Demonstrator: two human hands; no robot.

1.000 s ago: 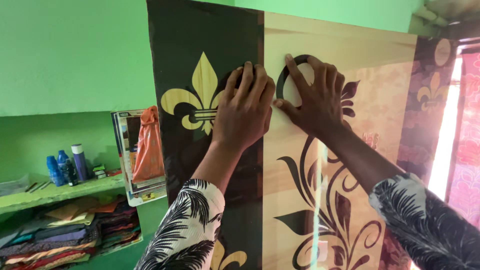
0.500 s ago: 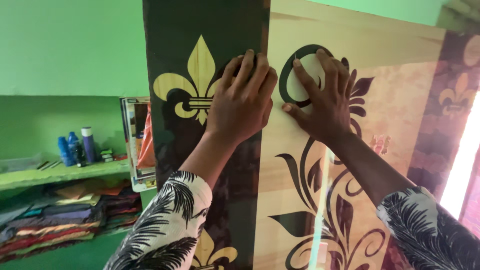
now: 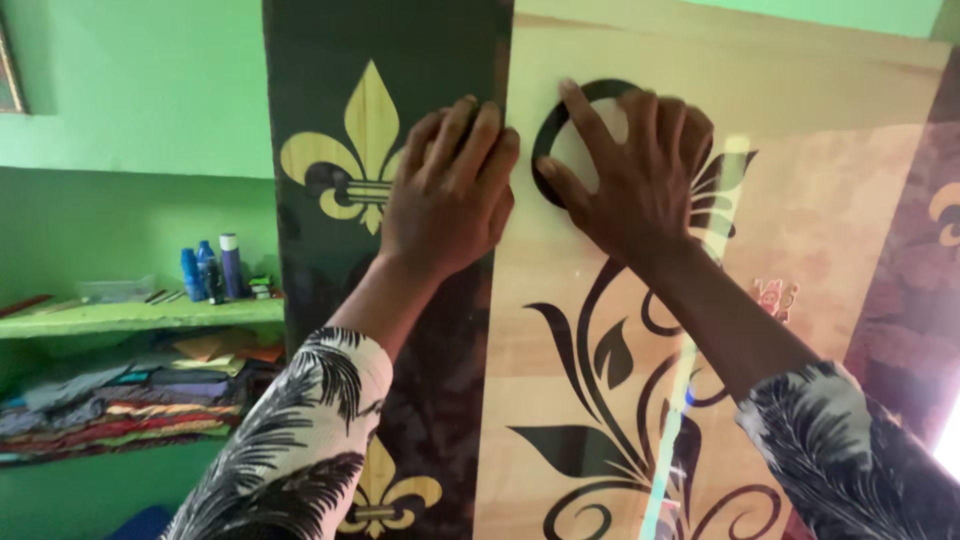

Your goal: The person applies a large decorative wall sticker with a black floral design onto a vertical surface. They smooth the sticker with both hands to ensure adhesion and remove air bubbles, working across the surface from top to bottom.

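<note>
Under both hands stands a tall decorated panel (image 3: 700, 330), its dark stripe (image 3: 330, 250) to the left of the pale wood part. The left hand (image 3: 447, 195) lies flat, fingers together, on the seam between them. Just right of it the right hand (image 3: 640, 175) presses open, fingers spread, on a black ring (image 3: 548, 135). Bottles (image 3: 212, 268) stand on a green shelf (image 3: 130, 316) far left.

Head view. My left hand (image 3: 445, 200) lies flat on the dark panel (image 3: 320, 100), fingers at its seam with the light wooden panel (image 3: 800, 200), just beside a gold fleur-de-lis (image 3: 345, 150). My right hand (image 3: 640, 175) spreads over a black ring (image 3: 550, 125) on the light panel, above black vine scrollwork (image 3: 600, 400). Left: green shelf (image 3: 130, 318) with bottles (image 3: 212, 268), folded cloth (image 3: 90, 410) beneath.
</note>
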